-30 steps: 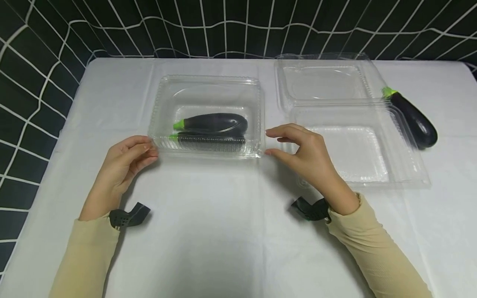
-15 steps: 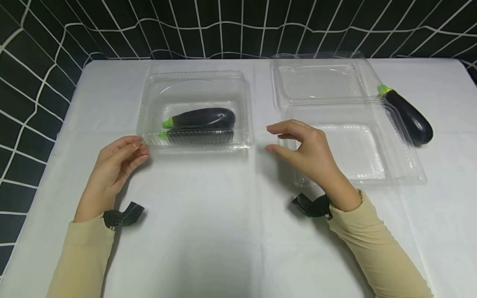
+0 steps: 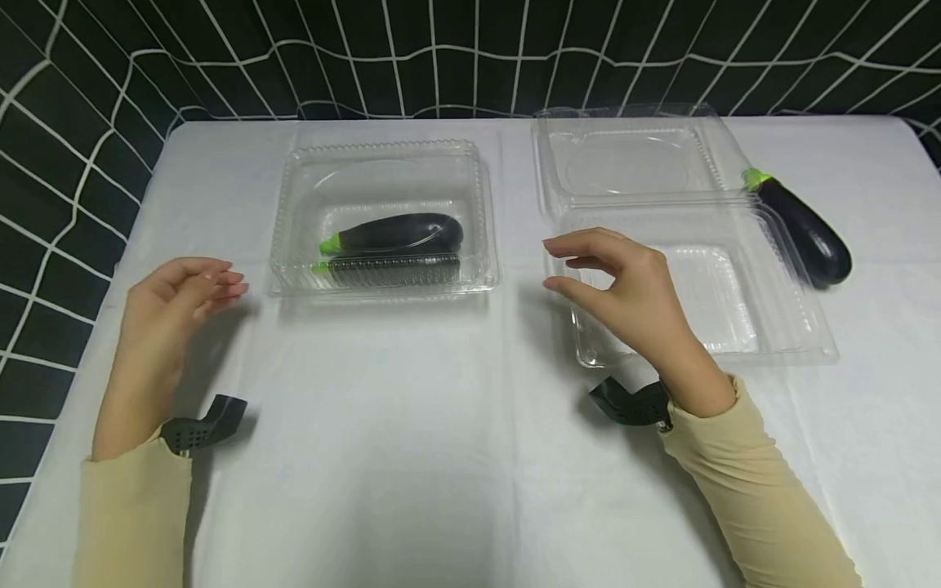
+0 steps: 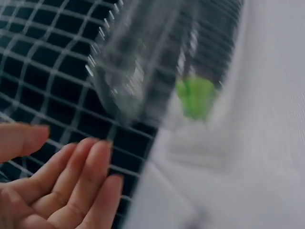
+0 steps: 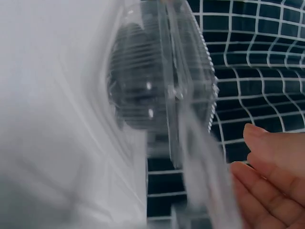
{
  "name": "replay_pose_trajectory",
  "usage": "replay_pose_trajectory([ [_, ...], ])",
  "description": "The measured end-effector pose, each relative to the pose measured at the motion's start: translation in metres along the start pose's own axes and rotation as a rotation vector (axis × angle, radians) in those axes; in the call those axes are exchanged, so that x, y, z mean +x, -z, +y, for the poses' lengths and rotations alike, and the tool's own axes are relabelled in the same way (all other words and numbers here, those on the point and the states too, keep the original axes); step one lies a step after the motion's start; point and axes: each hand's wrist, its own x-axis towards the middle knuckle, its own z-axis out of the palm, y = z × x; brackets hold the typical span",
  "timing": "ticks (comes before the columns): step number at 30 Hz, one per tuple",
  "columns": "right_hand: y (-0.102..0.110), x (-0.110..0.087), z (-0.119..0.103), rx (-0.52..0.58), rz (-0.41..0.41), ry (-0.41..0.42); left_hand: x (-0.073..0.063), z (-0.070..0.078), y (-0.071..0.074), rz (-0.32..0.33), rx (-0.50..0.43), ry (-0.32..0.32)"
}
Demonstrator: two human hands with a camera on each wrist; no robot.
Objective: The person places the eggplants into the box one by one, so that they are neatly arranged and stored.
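see two glossy black eggplants in ribbed clear-plastic box, upper centre-left; left hand loosely spread, left side; right hand curved, thumb apart, centre-right.

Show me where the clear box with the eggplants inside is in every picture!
Head: the clear box is in the upper half, left of the middle.
Left wrist: the clear box is blurry, top middle.
Right wrist: the clear box is blurry, top middle.
Shared landmark: the white tablecloth.
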Motion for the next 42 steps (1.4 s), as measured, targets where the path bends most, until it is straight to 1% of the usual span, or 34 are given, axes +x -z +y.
replay_pose_trajectory([
  [1,0.004,-0.001,0.0,-0.001,0.004,-0.005,-0.004,0.005,-0.004,0.036,-0.007,-0.041],
  [2,0.007,-0.002,0.001,-0.002,0.01,-0.012,-0.007,0.011,-0.008,0.054,-0.017,-0.093],
  [3,0.011,-0.004,0.002,-0.005,0.019,-0.019,-0.012,0.017,-0.014,0.06,-0.007,-0.135],
  [4,0.015,-0.005,0.003,-0.011,0.03,-0.028,-0.015,0.023,-0.021,0.039,-0.018,-0.189],
  [5,0.02,-0.006,0.004,-0.014,0.04,-0.036,-0.018,0.028,-0.029,-0.004,-0.025,-0.245],
  [6,0.024,-0.008,0.005,-0.019,0.051,-0.047,-0.022,0.032,-0.038,-0.059,-0.031,-0.287],
  [8,0.033,-0.011,0.007,-0.029,0.077,-0.063,-0.027,0.037,-0.057,-0.176,-0.004,-0.349],
  [11,0.046,-0.016,0.011,-0.049,0.105,-0.076,-0.033,0.035,-0.091,-0.334,0.093,-0.383],
  [14,0.057,-0.021,0.015,-0.076,0.125,-0.079,-0.034,0.027,-0.125,-0.441,0.23,-0.41],
  [16,0.065,-0.023,0.019,-0.092,0.134,-0.076,-0.034,0.021,-0.147,-0.486,0.324,-0.442],
  [20,0.081,-0.028,0.027,-0.123,0.148,-0.079,-0.035,0.009,-0.184,-0.549,0.462,-0.527],
  [21,0.085,-0.03,0.03,-0.137,0.149,-0.077,-0.036,0.006,-0.192,-0.561,0.501,-0.54],
  [25,0.102,-0.037,0.04,-0.208,0.149,-0.074,-0.036,0.001,-0.221,-0.632,0.677,-0.557],
  [27,0.11,-0.04,0.046,-0.247,0.151,-0.07,-0.033,-0.002,-0.233,-0.655,0.775,-0.583],
  [29,0.119,-0.043,0.052,-0.283,0.153,-0.085,-0.028,-0.005,-0.243,-0.661,0.853,-0.624],
  [31,0.127,-0.047,0.057,-0.306,0.149,-0.125,-0.022,-0.008,-0.252,-0.641,0.917,-0.67],
  [32,0.131,-0.049,0.059,-0.312,0.147,-0.147,-0.02,-0.009,-0.255,-0.629,0.939,-0.681],
  [35,0.145,-0.055,0.066,-0.315,0.158,-0.23,-0.014,-0.01,-0.266,-0.601,0.977,-0.69],
  [38,0.159,-0.061,0.073,-0.317,0.206,-0.294,-0.013,-0.011,-0.274,-0.601,0.99,-0.686],
  [40,0.17,-0.065,0.078,-0.391,0.227,-0.335,-0.013,-0.012,-0.277,-0.607,1.015,-0.688],
  [42,0.181,-0.067,0.083,-0.468,0.228,-0.376,-0.014,-0.012,-0.279,-0.599,1.054,-0.696],
])
